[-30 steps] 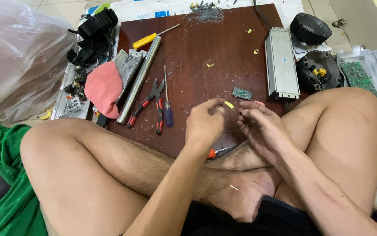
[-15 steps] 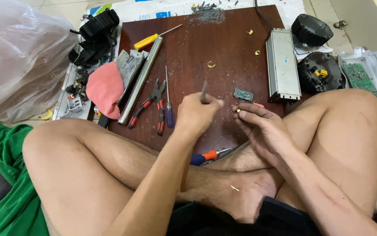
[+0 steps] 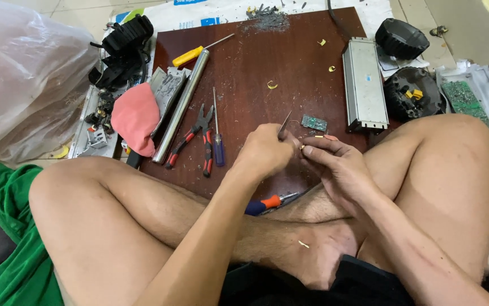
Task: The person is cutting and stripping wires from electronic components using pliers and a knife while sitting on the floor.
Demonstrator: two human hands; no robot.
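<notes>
A dark brown wooden board [image 3: 289,62] lies on the floor before the person's crossed legs. A long grey metal box [image 3: 364,84] rests at its right side, and red-handled pliers [image 3: 198,139] beside a blue-handled screwdriver [image 3: 217,136] at its left. The left hand [image 3: 264,150] is closed around thin metal tweezers [image 3: 284,124], tip raised. The right hand [image 3: 335,164] pinches what seems a tiny yellowish part [image 3: 302,147]. A small green circuit board [image 3: 314,123] lies just beyond the fingers.

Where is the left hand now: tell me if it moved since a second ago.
Yes. The left hand shifted slightly left, away from the small green board, now gripping a thin metal tool.
</notes>
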